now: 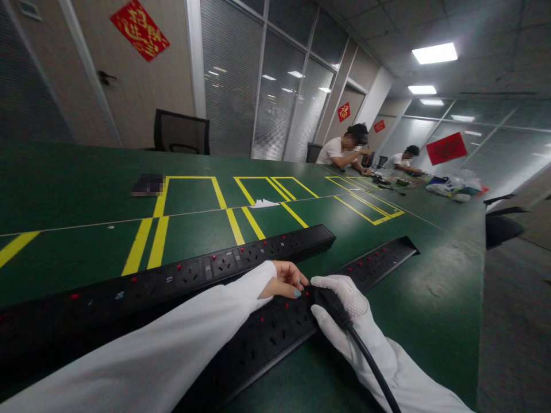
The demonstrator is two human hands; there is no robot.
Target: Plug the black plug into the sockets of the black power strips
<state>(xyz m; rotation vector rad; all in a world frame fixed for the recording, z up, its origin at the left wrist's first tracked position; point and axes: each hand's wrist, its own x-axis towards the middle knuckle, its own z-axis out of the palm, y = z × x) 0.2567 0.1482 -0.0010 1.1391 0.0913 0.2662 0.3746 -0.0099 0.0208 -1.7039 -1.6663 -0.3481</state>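
A long black power strip [279, 332], with a row of sockets and red indicator lights, runs diagonally in front of me. My right hand [340, 304], in a white glove with dotted grip, is closed around a black power plug [325, 301]. The plug is at the strip's top face; how far it sits in a socket is hidden. Its black cable [370, 358] trails down over my right wrist. My left hand [284, 279], bare below a white sleeve, lies on the strip beside the plug, its fingers curled and thumb pressed in. What those fingers pinch, if anything, is hidden.
A second black power strip [228, 261] lies behind, on the green table [430, 298] marked with yellow tape [189, 178]. White paper scraps [264, 203] and a blurred dark object [147, 184] lie farther off. Two people work at the far end near plastic bags [456, 186].
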